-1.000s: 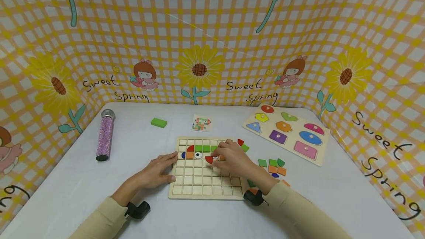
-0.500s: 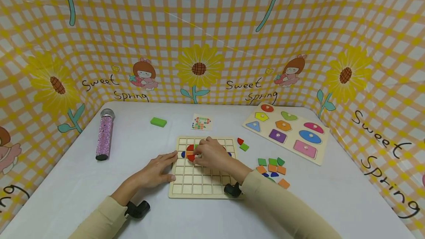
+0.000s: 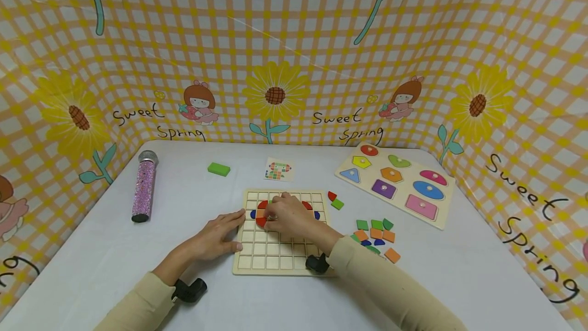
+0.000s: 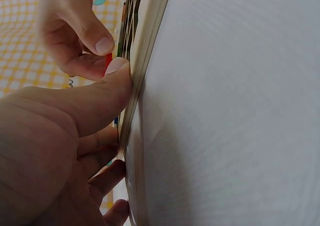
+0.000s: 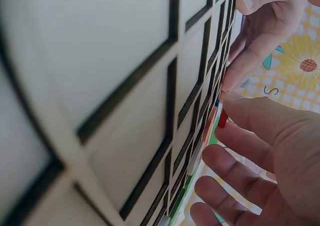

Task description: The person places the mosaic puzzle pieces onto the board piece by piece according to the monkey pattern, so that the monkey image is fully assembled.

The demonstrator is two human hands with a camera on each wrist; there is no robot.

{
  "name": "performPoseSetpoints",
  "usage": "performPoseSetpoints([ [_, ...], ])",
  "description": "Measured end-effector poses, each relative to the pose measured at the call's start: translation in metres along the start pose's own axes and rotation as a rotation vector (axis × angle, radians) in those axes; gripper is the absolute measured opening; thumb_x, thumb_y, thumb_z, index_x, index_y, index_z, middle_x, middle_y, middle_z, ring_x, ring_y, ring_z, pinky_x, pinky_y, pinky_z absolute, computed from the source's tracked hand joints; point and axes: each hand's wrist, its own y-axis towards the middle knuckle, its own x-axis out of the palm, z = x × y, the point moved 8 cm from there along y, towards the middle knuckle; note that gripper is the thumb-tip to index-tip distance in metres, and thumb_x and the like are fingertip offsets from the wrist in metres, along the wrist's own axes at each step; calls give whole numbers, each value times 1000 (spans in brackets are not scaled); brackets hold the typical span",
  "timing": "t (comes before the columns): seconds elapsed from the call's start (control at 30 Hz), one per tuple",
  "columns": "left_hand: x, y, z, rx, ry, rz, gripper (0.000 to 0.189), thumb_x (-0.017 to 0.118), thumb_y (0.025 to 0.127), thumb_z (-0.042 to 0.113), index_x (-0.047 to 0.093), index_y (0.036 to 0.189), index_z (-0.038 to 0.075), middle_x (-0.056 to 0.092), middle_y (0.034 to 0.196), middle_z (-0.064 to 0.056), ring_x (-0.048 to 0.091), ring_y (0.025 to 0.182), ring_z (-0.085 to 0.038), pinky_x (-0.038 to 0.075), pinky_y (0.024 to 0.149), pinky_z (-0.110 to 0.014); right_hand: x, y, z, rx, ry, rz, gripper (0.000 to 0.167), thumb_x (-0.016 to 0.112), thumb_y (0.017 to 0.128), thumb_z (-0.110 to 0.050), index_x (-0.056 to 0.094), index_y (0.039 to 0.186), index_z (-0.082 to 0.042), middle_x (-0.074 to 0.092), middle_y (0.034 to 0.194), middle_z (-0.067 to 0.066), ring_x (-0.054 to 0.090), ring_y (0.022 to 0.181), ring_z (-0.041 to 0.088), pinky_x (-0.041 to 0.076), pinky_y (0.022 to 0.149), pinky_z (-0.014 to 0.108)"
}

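Note:
A wooden grid board point(image 3: 271, 263) lies flat on the white table. My left hand point(image 3: 213, 238) rests at its left edge, with thumb and fingertips touching the rim and fingers fairly straight. Over the board's upper left, my right hand point(image 3: 294, 218) pinches a red quarter-circle tile point(image 5: 222, 119) between thumb and index finger. That tile sits just below an orange tile point(image 3: 260, 213) set in the grid. Blue tiles, including one at the left end point(image 3: 253, 214), and another red quarter-circle point(image 3: 262, 204) are also set there. The right hand hides the middle of this row.
Loose green, orange and blue tiles point(image 3: 376, 232) lie right of the board, with a red and a green tile point(image 3: 337, 204) nearer it. Behind stand a pattern card point(image 3: 278, 169) and a green block point(image 3: 218, 169). A glittery microphone point(image 3: 144, 188) is left, a shape puzzle point(image 3: 399, 208) right.
My right hand has moved left across the board with the red quarter-circle tile, from the middle to the left end of the row. The left hand has stayed at the edge.

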Motion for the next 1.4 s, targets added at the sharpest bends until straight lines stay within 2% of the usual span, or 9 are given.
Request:
performPoseSetpoints([
  [0.5, 2, 1, -1, -3, 4, -2, 72, 67, 87, 26, 34, 143, -3, 25, 156, -16, 26, 140, -40, 22, 109, -61, 2, 0, 0, -26, -46, 22, 19, 74, 80, -28, 74, 96, -19, 64, 90, -4, 48, 86, 15, 38, 73, 26],
  [0.77, 1, 1, -1, -8, 7, -4, 72, 67, 87, 26, 33, 144, -3, 25, 156, -16, 25, 141, -39, 21, 109, -61, 4, 0, 1, -19, -86, 20, 18, 74, 80, -33, 73, 94, -23, 63, 89, -6, 48, 86, 15, 38, 72, 25],
  [0.93, 2, 2, -2, -8, -3, -6, 72, 67, 87, 26, 33, 144, -3, 25, 156, -16, 25, 141, -39, 21, 110, -61, 3, -1, 2, -18, -72, 31, 18, 75, 79, -34, 73, 93, -22, 63, 89, -6, 48, 86, 15, 37, 72, 25],
  [1.2, 2, 1, -2, -3, -2, -5, 72, 66, 87, 26, 33, 144, -3, 25, 156, -17, 25, 141, -40, 21, 109, -61, -9, -9, 9, 25, -14, 62, 20, 75, 79, -34, 74, 93, -20, 65, 92, -2, 46, 84, 14, 37, 73, 27],
  [1.4, 0, 1, 0, -1, 9, 7, 71, 67, 87, 25, 34, 143, -4, 26, 155, -17, 26, 140, -41, 22, 109, -61, -30, -27, 33, 43, 26, 140, 25, 75, 79, -31, 74, 98, -15, 65, 95, 0, 45, 83, 15, 35, 72, 28],
])
